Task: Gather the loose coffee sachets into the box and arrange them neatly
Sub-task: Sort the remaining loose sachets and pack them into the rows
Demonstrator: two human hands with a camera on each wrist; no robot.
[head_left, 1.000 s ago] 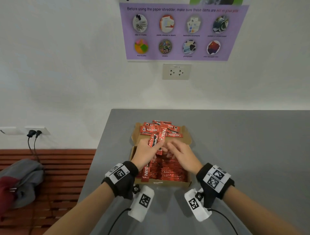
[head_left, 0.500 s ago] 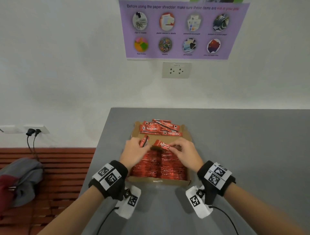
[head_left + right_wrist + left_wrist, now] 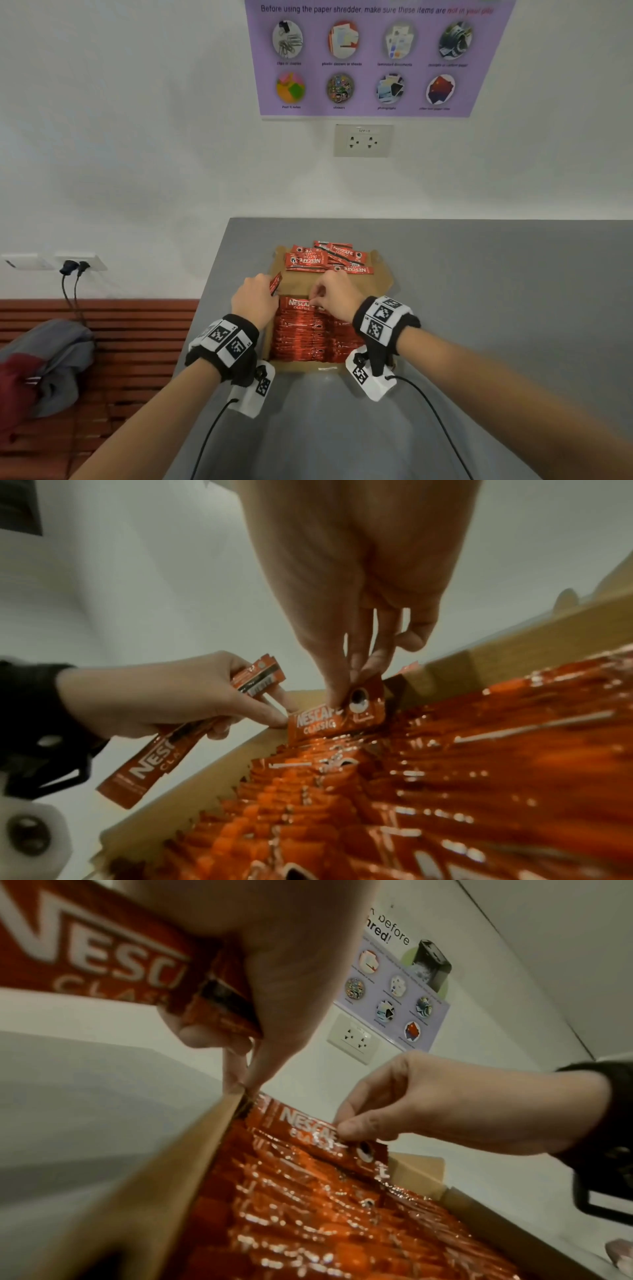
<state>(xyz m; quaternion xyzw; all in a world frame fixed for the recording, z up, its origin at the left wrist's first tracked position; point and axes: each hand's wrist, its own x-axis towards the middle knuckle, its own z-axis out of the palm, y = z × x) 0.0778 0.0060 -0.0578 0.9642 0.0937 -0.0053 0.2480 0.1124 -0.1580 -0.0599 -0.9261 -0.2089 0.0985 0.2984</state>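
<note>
An open cardboard box [image 3: 383, 284] sits on the grey table, its near part packed with rows of upright red coffee sachets [image 3: 308, 335]. A loose heap of sachets [image 3: 325, 260] lies on the box's far flap. My left hand [image 3: 255, 301] grips a few sachets [image 3: 161, 756] at the box's left wall, its forefinger touching the end of the row. My right hand [image 3: 337, 296] pinches one sachet [image 3: 329, 721] by its top edge, standing at the far end of the left row [image 3: 308, 1123].
The grey table [image 3: 496, 308] runs right and toward me. Its left edge is close to the box, with a red slatted bench [image 3: 137, 342] and a bundle of clothes [image 3: 44, 363] below. A white wall with a socket [image 3: 363, 140] and a poster stands behind.
Both hands have come down from the loose heap to the packed rows. The right hand has brought one sachet to the far end of the left row; the left hand moved left with its sachets.
</note>
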